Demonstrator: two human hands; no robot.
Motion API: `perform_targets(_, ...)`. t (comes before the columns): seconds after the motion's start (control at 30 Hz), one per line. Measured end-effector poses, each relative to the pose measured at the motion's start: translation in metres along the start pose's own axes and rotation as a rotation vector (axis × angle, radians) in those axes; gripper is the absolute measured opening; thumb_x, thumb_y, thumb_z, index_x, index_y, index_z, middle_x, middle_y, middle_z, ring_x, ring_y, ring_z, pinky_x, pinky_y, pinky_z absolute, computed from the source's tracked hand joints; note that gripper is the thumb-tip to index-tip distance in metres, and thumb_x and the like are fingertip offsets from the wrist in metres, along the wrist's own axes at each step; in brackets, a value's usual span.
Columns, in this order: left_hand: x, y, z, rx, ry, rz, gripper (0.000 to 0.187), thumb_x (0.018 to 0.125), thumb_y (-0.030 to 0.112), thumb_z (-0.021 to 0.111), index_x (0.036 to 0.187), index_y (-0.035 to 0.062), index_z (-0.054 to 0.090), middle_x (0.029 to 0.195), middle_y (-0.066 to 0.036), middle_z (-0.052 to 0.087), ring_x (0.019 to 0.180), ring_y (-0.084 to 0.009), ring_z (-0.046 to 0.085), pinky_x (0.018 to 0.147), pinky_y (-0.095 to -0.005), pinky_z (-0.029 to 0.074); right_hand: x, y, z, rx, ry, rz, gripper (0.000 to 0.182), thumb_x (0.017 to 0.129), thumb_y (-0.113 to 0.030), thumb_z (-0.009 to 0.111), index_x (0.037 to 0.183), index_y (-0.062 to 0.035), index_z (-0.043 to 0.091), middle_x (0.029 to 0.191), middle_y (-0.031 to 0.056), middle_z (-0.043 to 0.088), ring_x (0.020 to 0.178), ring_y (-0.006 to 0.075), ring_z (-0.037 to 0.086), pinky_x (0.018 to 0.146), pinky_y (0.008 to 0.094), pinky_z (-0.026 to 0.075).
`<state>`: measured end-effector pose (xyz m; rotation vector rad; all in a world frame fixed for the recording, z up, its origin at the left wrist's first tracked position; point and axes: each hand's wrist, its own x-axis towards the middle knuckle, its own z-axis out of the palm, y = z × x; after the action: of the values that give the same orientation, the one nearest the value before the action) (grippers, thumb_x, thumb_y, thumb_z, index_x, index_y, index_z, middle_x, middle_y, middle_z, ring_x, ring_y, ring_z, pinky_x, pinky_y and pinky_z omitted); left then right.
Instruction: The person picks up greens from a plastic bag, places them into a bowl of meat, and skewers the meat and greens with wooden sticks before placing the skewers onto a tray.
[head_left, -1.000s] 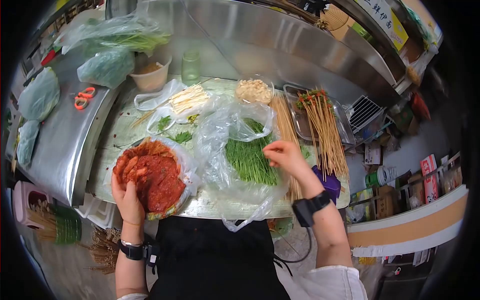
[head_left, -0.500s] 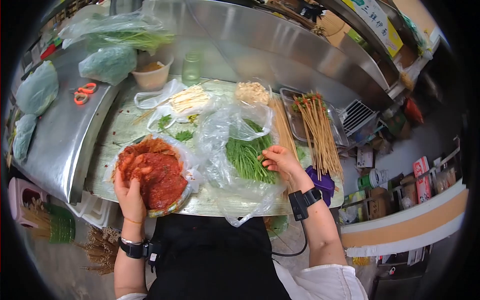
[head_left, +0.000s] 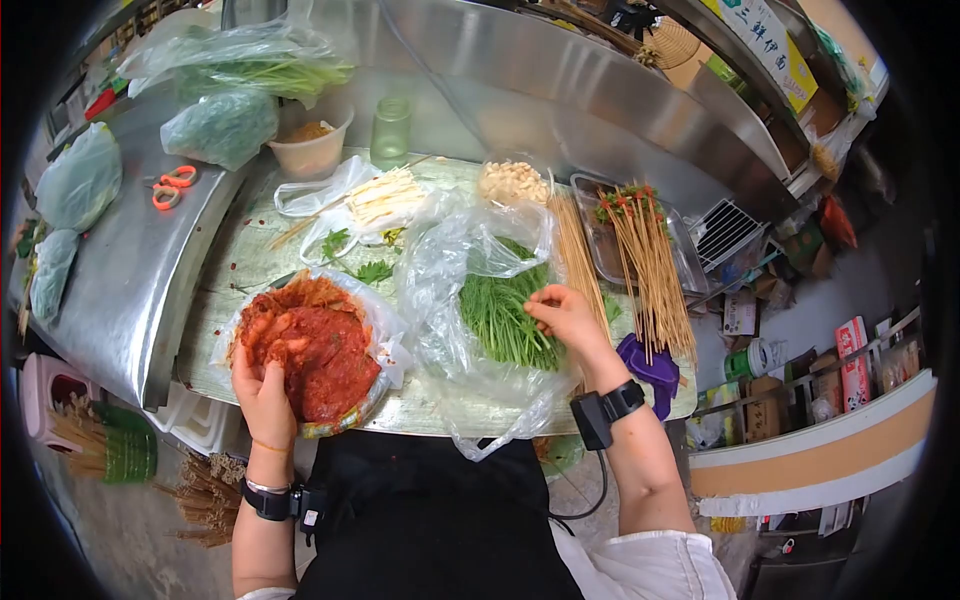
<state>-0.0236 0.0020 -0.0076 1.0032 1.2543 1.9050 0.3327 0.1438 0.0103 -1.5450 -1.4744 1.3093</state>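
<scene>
A bowl of red chili paste [head_left: 335, 365], lined with a plastic bag, sits at the front left of the table. My left hand [head_left: 262, 395] is at its left rim, with the thumb apart and the fingers reaching into the paste, coated red. To the right, a clear plastic bag [head_left: 430, 290] lies open around a heap of thin green vegetable stems [head_left: 505, 320]. My right hand [head_left: 565, 318] is over the right side of this heap, thumb and forefinger pinched together on the stems; the other fingers are curled.
Bare skewers [head_left: 575, 250] lie right of the greens, beside a metal tray [head_left: 600, 255] with filled skewers [head_left: 645, 270]. Behind are enoki mushrooms [head_left: 388, 198], a tub of pale pieces [head_left: 515, 183] and a glass jar [head_left: 390, 130]. Orange-handled scissors [head_left: 172, 188] rest on the left steel counter.
The whole view has shifted slightly. My right hand stays at the greens with its fingers pinched, and my left hand stays in the red paste.
</scene>
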Motion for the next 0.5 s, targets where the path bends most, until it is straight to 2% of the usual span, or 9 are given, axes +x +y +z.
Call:
perform_targets(0.17, 0.0, 0.0, 0.001, -0.036, 0.025, -0.025, 0.045, 0.079, -0.005, 0.04, 0.125, -0.0037, 0.041, 0.12, -0.013, 0.052, 0.11, -0.0213, 0.051, 0.097, -0.0332, 0.038, -0.014, -0.005, -0.016, 0.069, 0.127, -0.075, 0.016, 0.085, -0.012, 0.06, 0.097, -0.0021, 0.056, 0.068, 0.0001, 0.056, 0.06, 0.0067, 0.054, 0.053, 0.0189, 0.04)
perform_targets(0.23, 0.001, 0.001, 0.002, -0.013, 0.033, -0.012, 0.045, 0.079, -0.005, 0.04, 0.124, -0.0038, 0.042, 0.12, -0.013, 0.052, 0.11, -0.0214, 0.051, 0.097, -0.0332, 0.039, -0.016, -0.004, -0.017, 0.114, 0.226, -0.23, 0.017, 0.086, -0.013, 0.059, 0.097, -0.0012, 0.055, 0.07, 0.0014, 0.057, 0.057, 0.0068, 0.054, 0.051, 0.02, 0.041)
perform_targets(0.27, 0.0, 0.001, 0.001, 0.013, 0.039, -0.004, 0.045, 0.079, -0.005, 0.04, 0.124, -0.004, 0.042, 0.119, -0.013, 0.052, 0.11, -0.0214, 0.051, 0.097, -0.0333, 0.039, -0.017, 0.0, -0.016, 0.113, 0.223, -0.223, 0.017, 0.086, -0.013, 0.059, 0.097, -0.0012, 0.055, 0.07, 0.0014, 0.057, 0.057, 0.0068, 0.054, 0.051, 0.02, 0.041)
perform_targets(0.33, -0.001, 0.002, 0.001, -0.005, 0.021, -0.018, 0.045, 0.079, -0.005, 0.04, 0.124, -0.004, 0.042, 0.119, -0.013, 0.052, 0.11, -0.0213, 0.051, 0.097, -0.0331, 0.039, -0.016, 0.01, -0.013, -0.098, 0.037, -0.055, 0.021, 0.084, -0.013, 0.061, 0.097, 0.001, 0.054, 0.072, 0.0049, 0.058, 0.053, 0.009, 0.053, 0.049, 0.0229, 0.042)
perform_targets(0.37, 0.0, 0.001, 0.001, -0.029, 0.015, -0.024, 0.045, 0.079, -0.006, 0.04, 0.124, -0.0041, 0.042, 0.119, -0.013, 0.052, 0.11, -0.0212, 0.051, 0.096, -0.033, 0.039, -0.015, 0.009, -0.013, -0.1, 0.032, -0.057, 0.021, 0.084, -0.013, 0.061, 0.097, 0.001, 0.054, 0.072, 0.0049, 0.058, 0.053, 0.009, 0.053, 0.049, 0.0229, 0.042)
perform_targets(0.43, -0.002, 0.003, 0.001, -0.003, 0.019, -0.02, 0.044, 0.08, -0.004, 0.041, 0.124, -0.0039, 0.042, 0.12, -0.013, 0.052, 0.11, -0.0214, 0.051, 0.097, -0.0333, 0.038, -0.016, 0.008, -0.013, -0.34, 0.262, -0.266, 0.027, 0.081, -0.013, 0.064, 0.099, 0.0034, 0.053, 0.074, 0.0084, 0.06, 0.049, 0.0134, 0.053, 0.047, 0.0265, 0.044)
perform_targets(0.47, -0.002, 0.004, 0.001, 0.019, 0.005, -0.012, 0.043, 0.081, -0.003, 0.042, 0.125, -0.0038, 0.042, 0.121, -0.013, 0.052, 0.111, -0.0216, 0.05, 0.098, -0.0337, 0.037, -0.018, 0.005, -0.012, -0.433, 0.32, -0.314, 0.033, 0.078, -0.012, 0.066, 0.103, 0.0036, 0.053, 0.075, 0.011, 0.06, 0.054, 0.0183, 0.057, 0.052, 0.0285, 0.046)
perform_targets(0.5, -0.001, 0.003, 0.0, 0.022, 0.004, -0.013, 0.043, 0.081, -0.003, 0.042, 0.125, -0.0038, 0.042, 0.121, -0.013, 0.052, 0.111, -0.0216, 0.05, 0.098, -0.0337, 0.037, -0.024, -0.005, -0.01, -0.431, 0.32, -0.312, 0.033, 0.078, -0.012, 0.066, 0.103, 0.0036, 0.053, 0.075, 0.011, 0.06, 0.054, 0.0183, 0.057, 0.052, 0.0285, 0.046)
